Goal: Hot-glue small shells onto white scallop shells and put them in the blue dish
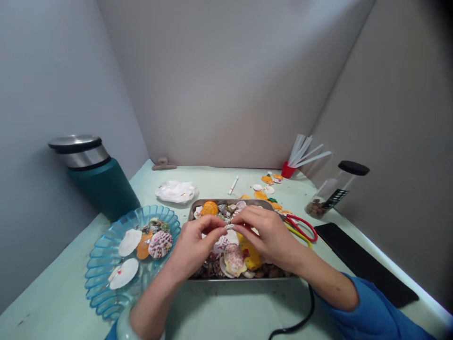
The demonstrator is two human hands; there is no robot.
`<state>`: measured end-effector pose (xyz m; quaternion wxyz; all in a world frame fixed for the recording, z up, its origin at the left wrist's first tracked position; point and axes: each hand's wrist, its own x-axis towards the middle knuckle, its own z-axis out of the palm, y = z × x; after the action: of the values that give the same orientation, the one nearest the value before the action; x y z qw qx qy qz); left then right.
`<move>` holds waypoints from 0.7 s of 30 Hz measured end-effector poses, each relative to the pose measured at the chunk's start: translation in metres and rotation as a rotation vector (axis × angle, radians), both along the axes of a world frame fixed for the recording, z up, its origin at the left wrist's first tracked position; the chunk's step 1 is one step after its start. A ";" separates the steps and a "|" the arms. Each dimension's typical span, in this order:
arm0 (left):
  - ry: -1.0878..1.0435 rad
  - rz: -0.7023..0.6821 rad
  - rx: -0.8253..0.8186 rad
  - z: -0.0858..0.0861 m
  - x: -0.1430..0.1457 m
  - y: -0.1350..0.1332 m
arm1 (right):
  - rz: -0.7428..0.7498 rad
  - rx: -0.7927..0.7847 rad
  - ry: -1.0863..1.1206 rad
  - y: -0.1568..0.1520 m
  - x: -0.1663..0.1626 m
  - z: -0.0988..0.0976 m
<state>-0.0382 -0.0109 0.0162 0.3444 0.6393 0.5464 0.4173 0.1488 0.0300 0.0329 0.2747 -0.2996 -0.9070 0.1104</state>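
Both hands hover over a metal tray filled with mixed seashells. My left hand and my right hand meet at the fingertips and pinch a small pale shell between them. An orange scallop shell lies at the tray's far left. Under my right hand are a pink-spotted shell and a yellow piece.
A blue scalloped glass dish with several shells sits at the left, behind it a teal flask. Red-handled scissors, a black pad, a jar, a red cup of white sticks and loose shells lie to the right. A black cable runs near the front edge.
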 end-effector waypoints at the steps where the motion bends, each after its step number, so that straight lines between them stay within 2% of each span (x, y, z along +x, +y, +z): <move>1: -0.053 0.005 -0.026 -0.001 0.000 0.000 | 0.007 -0.011 0.028 0.000 -0.001 -0.001; 5: -0.240 -0.002 -0.105 -0.004 0.001 0.003 | 0.016 -0.085 0.132 0.001 -0.001 -0.003; 13: -0.295 0.039 -0.182 -0.003 0.003 0.003 | 0.009 -0.230 0.226 0.000 0.000 -0.005; 21: -0.432 0.029 -0.235 -0.007 0.002 0.003 | 0.005 -0.262 0.242 0.000 0.000 -0.007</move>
<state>-0.0359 -0.0081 0.0092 0.5190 0.4829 0.5140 0.4829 0.1486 0.0300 0.0263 0.3400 -0.3149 -0.8461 0.2634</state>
